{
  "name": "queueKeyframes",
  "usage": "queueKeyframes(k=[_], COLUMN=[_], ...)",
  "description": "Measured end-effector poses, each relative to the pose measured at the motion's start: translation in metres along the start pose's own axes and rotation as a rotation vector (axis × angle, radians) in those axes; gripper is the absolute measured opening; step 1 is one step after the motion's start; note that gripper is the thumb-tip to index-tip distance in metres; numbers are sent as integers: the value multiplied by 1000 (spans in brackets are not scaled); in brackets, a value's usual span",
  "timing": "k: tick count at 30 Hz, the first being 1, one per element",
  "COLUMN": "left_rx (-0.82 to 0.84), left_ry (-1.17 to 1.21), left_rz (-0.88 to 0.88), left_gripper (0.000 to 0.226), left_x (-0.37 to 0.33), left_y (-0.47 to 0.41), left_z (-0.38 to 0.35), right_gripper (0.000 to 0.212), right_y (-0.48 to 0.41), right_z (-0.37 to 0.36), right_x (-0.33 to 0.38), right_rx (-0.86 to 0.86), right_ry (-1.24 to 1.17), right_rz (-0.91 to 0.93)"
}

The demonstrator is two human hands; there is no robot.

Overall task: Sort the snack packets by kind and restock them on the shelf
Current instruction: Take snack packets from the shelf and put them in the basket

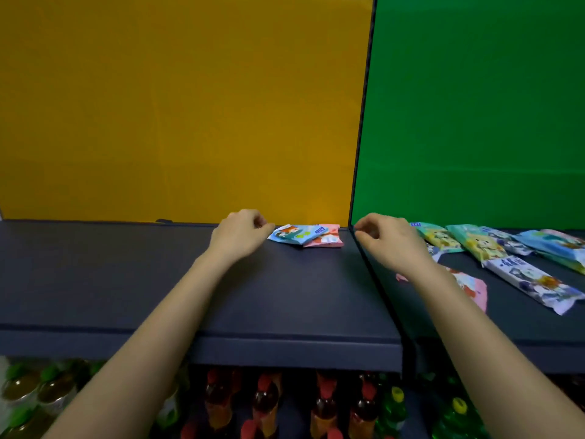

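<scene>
**Head view**

1. Location. The blue packet (294, 234) and pink packet (327, 239) lie flat at the back of the shelf (285, 296), against the yellow panel (177, 106), with the blue one overlapping the pink. Unsorted stock lies right of the divider (364, 153), before the green panel (474, 106): a yellow packet (440, 237), a teal packet (474, 245), a white packet (535, 282) and a second pink packet (471, 286), which is partly hidden under my right forearm.

2. Grip. My left hand (242, 232) has its fingers curled at the blue packet's left corner. I cannot tell whether they pinch it or only touch it. My right hand (389, 239) hovers at the divider line with its fingers curled and thumb against forefinger, and it holds nothing I can see.

3. Handling. I judge these to be light, soft film pouches with a glossy, probably slippery skin, and the contents may be brittle. Take hold at a crimped end seal or a long edge, pinching between thumb and forefinger (never squeeze the middle). Slide a packet off its neighbour before lifting it.

4. Markings. Each packet carries cartoon figures, and the blue one shows a small dark-blue badge at one corner. The white packet bears large dark characters, too blurred to read. No brand is legible. The bottles (323, 403) below show red and yellow caps, and their labels are unreadable.
</scene>
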State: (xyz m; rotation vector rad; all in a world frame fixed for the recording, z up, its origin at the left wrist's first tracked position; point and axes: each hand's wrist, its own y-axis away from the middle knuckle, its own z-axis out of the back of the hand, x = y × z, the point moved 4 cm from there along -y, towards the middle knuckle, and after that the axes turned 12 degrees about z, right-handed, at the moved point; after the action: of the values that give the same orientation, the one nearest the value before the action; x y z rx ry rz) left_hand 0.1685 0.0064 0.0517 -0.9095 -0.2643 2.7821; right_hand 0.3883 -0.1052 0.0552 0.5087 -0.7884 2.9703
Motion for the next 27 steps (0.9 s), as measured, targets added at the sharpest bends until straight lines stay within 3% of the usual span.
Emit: queueKeyframes(k=[6,10,13,14,17,20,23,25,27], left_rx=[257,444,608,579,289,111,214,316,409], left_ry=[-20,165,58,-4,-312,-536,-464,-295,-107], left_rz=[151,-14,-124,-167,-300,-287,-160,-28,59], left_gripper=[46,50,41,41,42,51,63,74,59], left_x=[-10,-26,-24,-18,6,27,48,61,73], left_y=[-80,-101,-102,-104,-112,-113,-110,-106,-95], left_z=[-51,-82,-101,-104,-99,-82,-64,-49,-33], right_gripper=[34,38,41,43,56,69,71,71,70], right_y=[-72,-92,-100,-102,-109,-114,-118,-119,-118], right_z=[-49,-77,-91,-95,-102,-108,-115,-119,-122], right_x=[-33,-42,-45,-46,-45,-37,-26,-21,-13], right_rx=[172,261,288,293,308,323,344,383,418], right_ry=[26,22,-8,-23,-38,-12,-39,-112,-210], right_rz=[-172,-250,-294,-307,-334,-364,-362,-356,-325])
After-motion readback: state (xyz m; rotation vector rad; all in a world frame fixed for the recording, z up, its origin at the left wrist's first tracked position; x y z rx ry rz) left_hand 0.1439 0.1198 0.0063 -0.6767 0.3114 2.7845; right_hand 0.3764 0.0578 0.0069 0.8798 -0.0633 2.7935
